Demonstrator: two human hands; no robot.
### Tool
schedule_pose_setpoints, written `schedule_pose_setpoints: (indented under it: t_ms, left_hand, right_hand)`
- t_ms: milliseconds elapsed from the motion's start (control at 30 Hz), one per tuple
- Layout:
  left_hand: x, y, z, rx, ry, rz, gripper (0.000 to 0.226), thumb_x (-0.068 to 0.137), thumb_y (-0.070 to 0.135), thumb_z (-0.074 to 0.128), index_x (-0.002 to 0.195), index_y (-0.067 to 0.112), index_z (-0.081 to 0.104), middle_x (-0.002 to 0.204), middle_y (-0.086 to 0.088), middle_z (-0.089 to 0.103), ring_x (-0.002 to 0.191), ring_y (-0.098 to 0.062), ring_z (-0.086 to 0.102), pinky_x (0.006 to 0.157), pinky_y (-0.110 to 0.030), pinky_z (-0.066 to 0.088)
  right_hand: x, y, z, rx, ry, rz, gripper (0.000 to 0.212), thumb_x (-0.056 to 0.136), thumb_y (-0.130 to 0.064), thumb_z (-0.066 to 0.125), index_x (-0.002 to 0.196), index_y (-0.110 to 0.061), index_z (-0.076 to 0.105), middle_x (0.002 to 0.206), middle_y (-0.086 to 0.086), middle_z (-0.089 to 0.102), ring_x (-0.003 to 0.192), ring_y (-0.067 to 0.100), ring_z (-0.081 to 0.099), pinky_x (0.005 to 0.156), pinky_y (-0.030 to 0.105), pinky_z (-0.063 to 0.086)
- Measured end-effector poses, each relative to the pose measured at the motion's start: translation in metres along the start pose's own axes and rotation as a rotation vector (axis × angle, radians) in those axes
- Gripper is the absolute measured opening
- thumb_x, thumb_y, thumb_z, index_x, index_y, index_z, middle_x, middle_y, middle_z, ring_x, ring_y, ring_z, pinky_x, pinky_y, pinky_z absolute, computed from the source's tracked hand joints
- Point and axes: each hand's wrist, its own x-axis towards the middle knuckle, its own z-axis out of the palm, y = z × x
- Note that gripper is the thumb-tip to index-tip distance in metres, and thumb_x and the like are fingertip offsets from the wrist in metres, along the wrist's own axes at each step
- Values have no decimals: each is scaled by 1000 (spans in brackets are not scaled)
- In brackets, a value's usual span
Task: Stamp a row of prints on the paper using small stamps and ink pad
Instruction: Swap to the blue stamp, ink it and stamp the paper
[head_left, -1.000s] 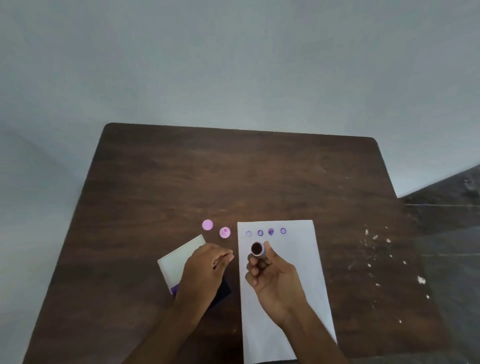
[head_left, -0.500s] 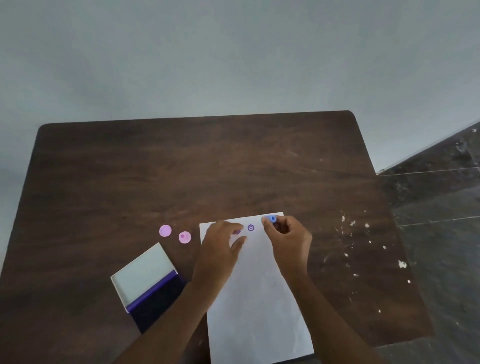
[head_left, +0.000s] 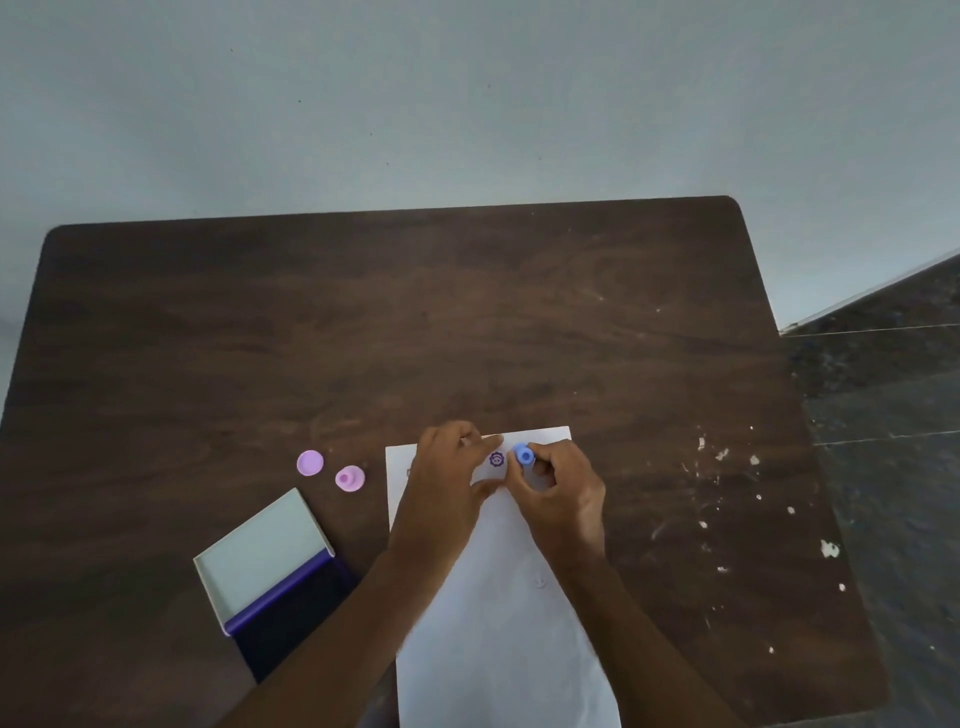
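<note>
A white sheet of paper (head_left: 498, 597) lies on the dark wooden table (head_left: 363, 338). My right hand (head_left: 561, 493) pinches a small blue stamp (head_left: 524, 456) standing upright on the paper near its top edge. Just left of it a purple print (head_left: 497, 459) shows. My left hand (head_left: 452, 483) rests flat on the paper's upper left, fingers extended, hiding other prints. The open ink pad (head_left: 291, 618), with its white lid (head_left: 260, 551) folded back, lies left of the paper.
Two pink stamps stand on the table left of the paper: one (head_left: 310, 462) cap up, another (head_left: 349, 478) beside it. White flecks (head_left: 727, 457) are scattered on the right part of the table. Dark floor (head_left: 893, 415) lies beyond the right edge.
My right hand carried the stamp from above the paper's middle to the top row and set it down. My left hand moved from the ink pad onto the paper.
</note>
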Motion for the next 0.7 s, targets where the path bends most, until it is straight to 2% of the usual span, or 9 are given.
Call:
schedule_pose_setpoints:
  t_ms: [133,233,333,400,467,500,567,700]
  left_hand:
    - [3,0,2,113,-80,0,48,77,39,76,121,26,64,122,0,61,107,-16,53,94,-23,47]
    - [5,0,2,129,-100,-8,48,78,41,75,123,30,63,122,3,59,105,-13,51,91,-17,45]
    - [9,2,2,17,-69,-74,39,72,36,82,107,25,68,108,-1,63,93,-17,55,79,-18,49]
    - [12,3,3,-59,-49,-122,33,69,35,84,91,30,60,100,-1,63,87,-19,57,73,-19,52]
    - [13,1,6,-56,-51,-122,37,67,36,85,87,34,54,96,2,61,85,-18,56,69,-15,48]
    - [14,1,7,-37,-50,-112,36,67,36,85,88,33,57,96,3,61,84,-18,55,68,-13,47]
    - [14,-1,9,-11,-44,-98,36,66,35,86,93,26,65,96,3,61,84,-17,55,67,-12,45]
    - [14,-2,8,-2,-58,-111,38,67,36,85,97,25,64,98,5,59,86,-15,53,67,-6,40]
  right_hand:
    - [1,-2,-1,-16,24,24,41,78,-51,65,105,-20,62,109,3,68,80,8,55,82,23,46]
    - [-4,-1,-3,7,38,13,50,73,-57,57,105,-19,63,108,4,68,79,7,54,81,22,45]
    - [-6,0,-2,15,17,10,55,71,-57,57,108,-16,62,110,6,67,79,5,53,83,20,43]
    - [-4,-1,-1,27,16,15,54,70,-57,57,106,-17,62,109,6,67,72,0,51,80,12,39]
    - [-3,-1,0,21,5,21,50,71,-56,59,105,-20,61,108,4,67,70,-4,49,76,5,33]
    - [-2,0,0,16,6,19,47,73,-54,62,105,-20,61,107,4,67,70,-4,49,75,4,33]
    - [-2,1,0,9,24,6,45,75,-49,66,105,-17,62,106,6,68,70,-1,49,77,9,36]
    - [-2,-1,-2,28,40,8,48,72,-51,64,103,-14,64,103,8,69,70,2,50,78,18,43]
